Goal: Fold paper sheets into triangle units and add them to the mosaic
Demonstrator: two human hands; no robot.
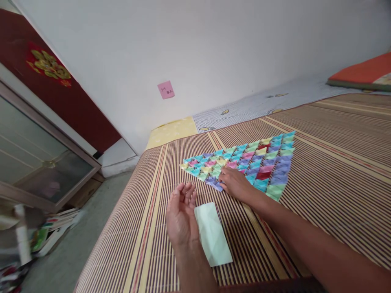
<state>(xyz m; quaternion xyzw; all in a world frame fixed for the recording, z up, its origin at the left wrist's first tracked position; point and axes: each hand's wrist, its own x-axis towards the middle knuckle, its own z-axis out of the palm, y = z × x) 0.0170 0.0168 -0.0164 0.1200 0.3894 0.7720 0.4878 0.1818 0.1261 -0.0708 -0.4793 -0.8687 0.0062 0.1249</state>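
Note:
A flat patchwork of folded coloured paper triangles [259, 160] lies on a striped bamboo mat [330, 171]. My right hand [233, 182] rests palm down on its near left edge, fingers touching the purple and pink pieces. My left hand [181, 217] hovers palm up and empty, fingers loosely apart, just left of a folded pale green paper [214, 236] that lies on the mat.
The mat covers a bed against a white wall with a pink sticky note [165, 89]. An orange cushion [363, 73] lies at the far right. To the left, past the bed's edge, are a glass-fronted cabinet [39, 158] and books [58, 228] on the floor.

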